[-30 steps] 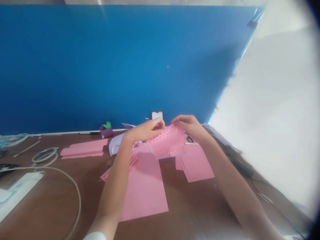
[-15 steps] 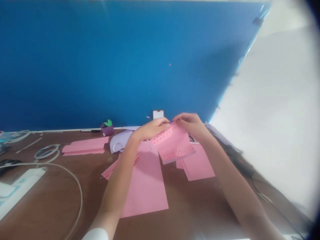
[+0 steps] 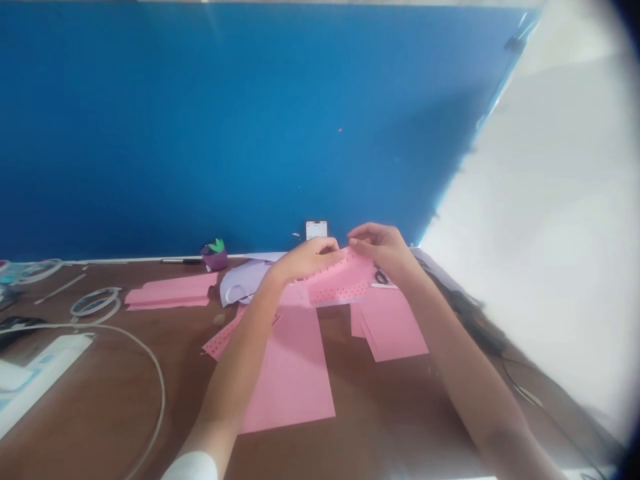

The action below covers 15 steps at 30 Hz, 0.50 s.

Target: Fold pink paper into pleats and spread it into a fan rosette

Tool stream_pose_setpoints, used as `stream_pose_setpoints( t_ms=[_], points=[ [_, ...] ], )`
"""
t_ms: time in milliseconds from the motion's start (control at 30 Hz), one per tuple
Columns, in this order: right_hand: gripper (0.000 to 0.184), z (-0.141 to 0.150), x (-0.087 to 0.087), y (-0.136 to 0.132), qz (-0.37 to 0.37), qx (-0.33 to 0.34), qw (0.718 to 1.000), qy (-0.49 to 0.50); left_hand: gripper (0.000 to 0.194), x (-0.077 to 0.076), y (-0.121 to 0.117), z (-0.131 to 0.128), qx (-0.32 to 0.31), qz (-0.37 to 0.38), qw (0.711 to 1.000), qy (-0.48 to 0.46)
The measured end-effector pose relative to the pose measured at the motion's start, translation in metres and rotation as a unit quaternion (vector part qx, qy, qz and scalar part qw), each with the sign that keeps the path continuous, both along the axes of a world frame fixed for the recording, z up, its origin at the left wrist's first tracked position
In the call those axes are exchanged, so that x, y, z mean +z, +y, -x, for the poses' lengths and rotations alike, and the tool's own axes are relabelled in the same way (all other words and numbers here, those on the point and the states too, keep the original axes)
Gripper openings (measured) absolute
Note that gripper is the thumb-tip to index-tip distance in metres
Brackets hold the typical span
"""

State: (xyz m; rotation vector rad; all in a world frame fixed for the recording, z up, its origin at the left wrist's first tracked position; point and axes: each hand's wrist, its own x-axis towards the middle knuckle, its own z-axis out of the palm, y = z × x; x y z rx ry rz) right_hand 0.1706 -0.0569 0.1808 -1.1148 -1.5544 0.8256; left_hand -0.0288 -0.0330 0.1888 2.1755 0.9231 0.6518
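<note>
White band (image 3: 193, 465) is worn on the L forearm, nearest the viewer. Lg. plain pink sheet (image 3: 295, 373) is laid flat on the brown desk (image 3: 375, 427), long axis near-to-far, pt. covered by that forearm. Spotted strip (image 3: 220, 341) is seen at its L edge, also half hidden. At far L, white power strip (image 3: 47, 377) is placed on a slant, w/ white cable (image 3: 159, 380) curved round it.

Sm. pink sheets (image 3: 397, 327) are overlapped to R of centre, just beside the R forearm.

Beyond, spotted pink sheet (image 3: 337, 277) is held up in front, btwn both hands. Its upper edge is pinched by L hand (image 3: 315, 255), fingers part curled, thumb on the paper; upper R corner is gripped by R hand (image 3: 380, 245) btwn thumb & bent fingertips. Spot rows are run L–R along upper & lower edges, the upper tilted up toward R. Long axis can't be told: sheet is foreshortened. Scissors (image 3: 381, 277) are pt. hidden behind R hand.

Folded pink paper (image 3: 173, 292) & lilac paper (image 3: 245, 277) are left to the L. Farther back, purple pot (image 3: 215, 259) is topped w/ green leaf shape (image 3: 217, 245); inside can't be seen. Phone (image 3: 317, 229) is propped upright by the blue partition (image 3: 250, 120).
</note>
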Motion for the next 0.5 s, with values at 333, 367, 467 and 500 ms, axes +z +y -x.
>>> stream_pose_setpoints(
  t_ms=[333,367,467,500],
  points=[
    [0.033,-0.010,0.010,-0.004,-0.018,-0.037,0.999,0.021,0.050,0.007,-0.006,0.003,0.029,0.009,1.000,0.005],
    [0.032,-0.009,0.010,-0.004,-0.019,-0.039,0.999,0.019,0.050,0.007,-0.006,0.002,0.036,0.009,0.999,0.004],
    [0.032,-0.008,0.010,-0.005,-0.021,-0.046,0.999,0.006,0.051,0.007,-0.007,0.002,0.041,-0.001,0.999,-0.004],
    [0.032,-0.008,0.010,-0.005,-0.022,-0.045,0.999,0.003,0.051,0.007,-0.007,0.003,0.041,-0.001,0.999,-0.007]
  ],
)
